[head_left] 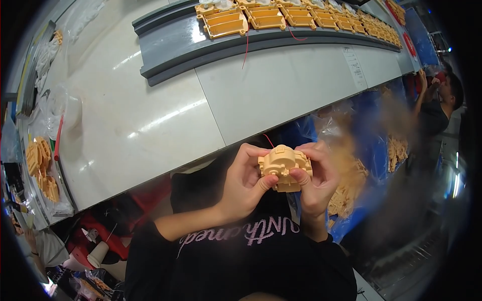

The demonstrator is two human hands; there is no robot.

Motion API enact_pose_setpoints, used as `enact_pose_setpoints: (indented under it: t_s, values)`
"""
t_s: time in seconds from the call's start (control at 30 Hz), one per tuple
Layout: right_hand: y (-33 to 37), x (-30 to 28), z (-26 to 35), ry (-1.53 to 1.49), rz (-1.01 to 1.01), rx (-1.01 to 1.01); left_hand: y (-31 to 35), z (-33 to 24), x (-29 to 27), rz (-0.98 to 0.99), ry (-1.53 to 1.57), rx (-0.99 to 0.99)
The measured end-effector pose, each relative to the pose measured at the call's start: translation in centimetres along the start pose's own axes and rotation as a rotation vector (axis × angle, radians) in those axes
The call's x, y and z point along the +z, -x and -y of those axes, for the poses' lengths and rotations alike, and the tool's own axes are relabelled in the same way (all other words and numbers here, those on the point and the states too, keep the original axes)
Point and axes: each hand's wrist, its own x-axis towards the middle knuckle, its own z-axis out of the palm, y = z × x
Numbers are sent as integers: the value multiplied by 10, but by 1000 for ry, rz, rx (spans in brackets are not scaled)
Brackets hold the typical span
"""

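Between my two hands I hold a yellow-orange plastic housing [284,163] with a rounded raised middle. A thin red wire sticks up from behind it. My left hand [246,175] closes on its left side, thumb pressed on the lower front. My right hand [319,178] grips the right side, its thumb also on the front face near the middle. The fingers behind the housing are mostly hidden. It is held in front of my chest, just off the near edge of the white table [150,120].
A grey channel rail [165,55] crosses the far table, carrying a row of similar yellow housings [223,22], some with red wires. Blue plastic-lined bins with yellow parts [346,195] stand at right. More yellow parts [42,160] lie at far left. Another person [442,100] is at far right.
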Motion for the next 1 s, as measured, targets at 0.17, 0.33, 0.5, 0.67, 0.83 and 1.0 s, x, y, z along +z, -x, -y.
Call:
enact_pose_setpoints:
  t_s: [0.17, 0.33, 0.5, 0.67, 0.83, 1.0]
  values:
    - [2, 3, 2, 1, -6, -41, -1, -3, -1, 18, -54, 30]
    - [0, 12, -2, 7, -2, -96, 2, -8, -9, 11, -86, 72]
    - [-11, 20, 4, 9, 165, -141, 10, -15, -27, 68, -185, 279]
    - [-13, 29, 19, 190, 212, -328, 18, -27, -41, 159, -274, 353]
    - [-17, 41, 18, 171, 253, -413, 25, -34, -47, 103, -293, 375]
    - [-13, 45, 18, 206, 254, -433, 31, -40, -51, 40, -440, 351]
